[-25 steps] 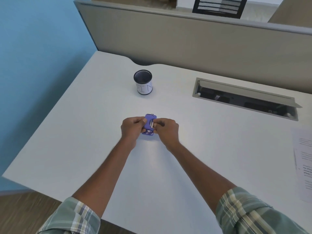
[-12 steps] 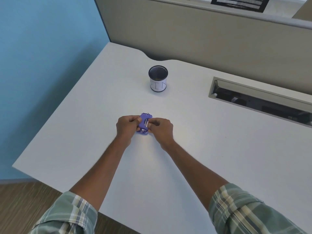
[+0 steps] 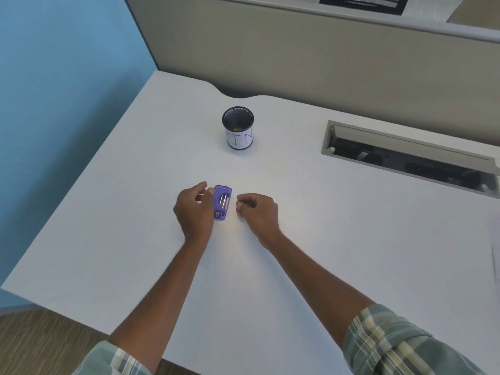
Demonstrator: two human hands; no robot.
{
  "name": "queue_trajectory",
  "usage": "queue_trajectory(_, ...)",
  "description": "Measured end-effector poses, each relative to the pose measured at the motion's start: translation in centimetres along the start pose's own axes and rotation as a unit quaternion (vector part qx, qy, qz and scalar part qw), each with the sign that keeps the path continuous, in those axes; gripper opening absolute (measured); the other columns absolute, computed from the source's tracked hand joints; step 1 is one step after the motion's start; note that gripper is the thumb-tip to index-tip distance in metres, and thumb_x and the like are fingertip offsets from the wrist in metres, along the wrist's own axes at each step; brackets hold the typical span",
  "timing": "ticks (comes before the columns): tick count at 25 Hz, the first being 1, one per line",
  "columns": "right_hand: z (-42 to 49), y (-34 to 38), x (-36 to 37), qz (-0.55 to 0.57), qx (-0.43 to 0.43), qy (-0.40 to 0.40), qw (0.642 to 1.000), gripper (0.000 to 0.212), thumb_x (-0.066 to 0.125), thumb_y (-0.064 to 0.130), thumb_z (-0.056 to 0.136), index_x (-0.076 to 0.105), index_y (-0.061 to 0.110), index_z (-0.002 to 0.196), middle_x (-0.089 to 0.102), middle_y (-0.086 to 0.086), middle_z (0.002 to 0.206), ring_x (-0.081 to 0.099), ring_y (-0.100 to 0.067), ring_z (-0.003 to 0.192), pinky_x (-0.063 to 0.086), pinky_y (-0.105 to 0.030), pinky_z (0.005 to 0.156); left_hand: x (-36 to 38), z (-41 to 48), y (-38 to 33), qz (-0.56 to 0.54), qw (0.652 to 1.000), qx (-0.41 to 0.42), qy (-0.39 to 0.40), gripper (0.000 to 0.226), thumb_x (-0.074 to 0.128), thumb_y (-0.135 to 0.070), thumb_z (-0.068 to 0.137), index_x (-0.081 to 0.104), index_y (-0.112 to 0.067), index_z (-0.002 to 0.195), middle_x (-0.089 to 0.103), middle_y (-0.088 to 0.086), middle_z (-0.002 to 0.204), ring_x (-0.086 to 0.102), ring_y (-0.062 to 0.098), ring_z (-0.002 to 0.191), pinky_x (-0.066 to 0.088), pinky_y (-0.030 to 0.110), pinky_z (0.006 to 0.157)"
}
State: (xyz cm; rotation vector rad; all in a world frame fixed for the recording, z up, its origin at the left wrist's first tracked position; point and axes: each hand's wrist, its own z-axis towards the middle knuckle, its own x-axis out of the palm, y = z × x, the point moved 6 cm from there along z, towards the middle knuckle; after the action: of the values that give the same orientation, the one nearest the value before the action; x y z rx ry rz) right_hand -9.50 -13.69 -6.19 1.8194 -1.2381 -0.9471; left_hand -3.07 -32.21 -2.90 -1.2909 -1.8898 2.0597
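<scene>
A small purple block (image 3: 223, 203) with metal pins laid in its top lies flat on the white desk (image 3: 135, 239). My left hand (image 3: 193, 209) sits right against the block's left side. Its thumb touches that edge, its index finger is lifted and its fingers are loosely curled. My right hand (image 3: 257, 212) rests on the desk a short gap to the right of the block, apart from it. Its fingers are curled in and nothing shows between them. A black mesh cup (image 3: 238, 127) with a white paper label stands beyond the block.
An open cable tray (image 3: 411, 158) is recessed in the desk at the right. A beige partition (image 3: 324, 58) runs along the back and a blue wall (image 3: 67, 77) stands on the left. Paper sheets (image 3: 495, 239) lie at the right edge. The desk's left edge drops to the floor.
Both hands gripped the purple block before. My right hand has now let go and drawn back to the right, and my left hand has loosened. The view has shifted closer.
</scene>
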Motion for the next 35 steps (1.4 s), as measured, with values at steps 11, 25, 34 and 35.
queue_trajectory(11,-3.2,-3.5,-14.6,-0.020,0.003,-0.094,0.995,0.014,0.073,0.017,0.099,0.085,0.020,0.104,0.085,0.003,0.094,0.080,-0.017,0.087,0.065,-0.029,0.082,11.5,-13.4,-5.1,0.002,0.973,0.113,0.200,0.020,0.074,-0.015,0.102,0.086,-0.013,0.117,0.086,-0.002,0.113,0.078,0.012,0.102,0.059,0.022,0.094)
queue_trajectory(25,-1.9,-4.4,-28.3,-0.388,-0.117,-0.116,0.907,0.035,0.052,0.000,0.105,0.080,0.007,0.125,0.075,-0.014,0.117,0.070,-0.032,0.108,0.057,-0.036,0.089,20.7,-24.0,-5.3,0.170,0.898,0.218,0.344,0.017,0.067,-0.026,0.101,0.081,-0.019,0.108,0.070,0.000,0.094,0.063,0.021,0.091,0.050,0.035,0.077)
queue_trajectory(34,-3.8,-5.1,-27.1,-0.542,-0.206,-0.054,0.813,0.055,0.056,-0.012,0.095,0.070,0.012,0.143,0.065,-0.014,0.112,0.060,-0.035,0.101,0.037,-0.035,0.062,20.7,-23.6,-5.6,0.126,0.927,0.178,0.306,0.020,0.071,-0.025,0.102,0.085,-0.022,0.116,0.079,0.001,0.107,0.073,0.021,0.100,0.060,0.039,0.089)
queue_trajectory(35,-4.2,-5.3,-27.1,-0.543,-0.214,-0.053,0.810,0.056,0.056,-0.012,0.094,0.070,0.011,0.143,0.065,-0.014,0.112,0.060,-0.036,0.101,0.037,-0.035,0.062,20.8,-23.4,-5.6,0.121,0.928,0.175,0.305,0.019,0.071,-0.024,0.102,0.086,-0.022,0.114,0.078,0.002,0.105,0.073,0.022,0.099,0.059,0.040,0.088)
